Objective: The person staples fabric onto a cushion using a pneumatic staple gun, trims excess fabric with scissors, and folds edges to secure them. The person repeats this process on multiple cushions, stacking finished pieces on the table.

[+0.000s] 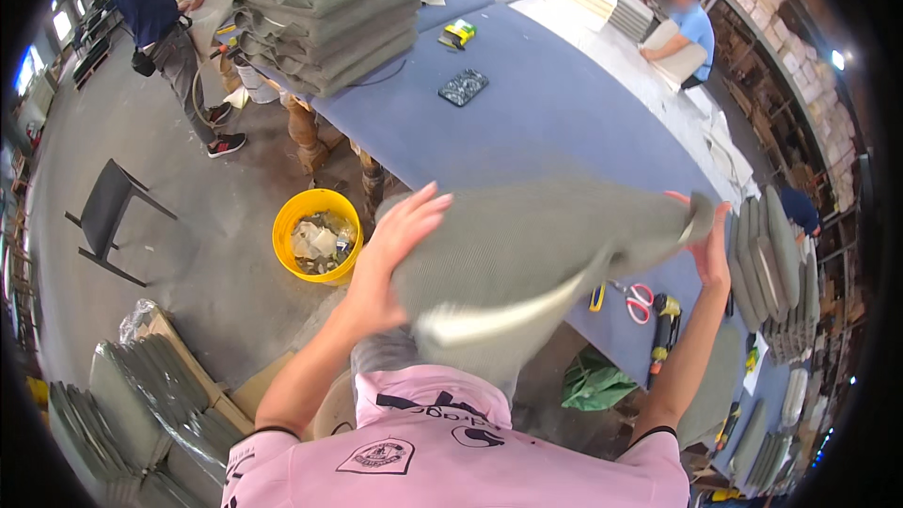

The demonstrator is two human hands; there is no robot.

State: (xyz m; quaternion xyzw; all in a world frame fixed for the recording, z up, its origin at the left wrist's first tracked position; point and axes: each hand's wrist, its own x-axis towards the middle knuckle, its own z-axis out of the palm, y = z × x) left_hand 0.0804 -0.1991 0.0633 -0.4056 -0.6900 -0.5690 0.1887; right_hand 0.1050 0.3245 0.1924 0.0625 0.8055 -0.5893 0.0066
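A: Which thing are the hands working, and where is it lying?

B: A grey-green cushion cover (536, 254), being held up in the air over the near edge of the blue table (527, 113). Its long axis is running from about 8 o'clock to 2 o'clock across the picture, with a pale lining showing along the lower edge.

A: Left hand?

B: The left hand (395, 245) is pressing flat on the cover's left end, fingers spread apart and pointing toward 1 o'clock. Palm is lying on the fabric, not pinching it.

A: Right hand?

B: The right hand (710, 245) is gripping the far right corner, at 3 o'clock from the cover's middle. Fingers are closing on the bunched corner, thumb side is hidden by fabric.

A: Which hand is nearer the bulk of it?

B: The left one; most of the cover is lying to its 3 o'clock. The right is only catching the tip.

A: Room around it?

B: Open blue tabletop is spreading toward 12 o'clock, with only a dark patterned flat object (463, 87) up there. Scissors with red handles (638, 299) and a black hand tool (664, 320) are lying just under the right end, at 5 o'clock from the cover's middle. A yellow bucket (317, 235) is standing on the floor at 9 o'clock, just beside the left hand in the picture. A stack of finished cushions (329, 14) is sitting well apart at 11 o'clock.
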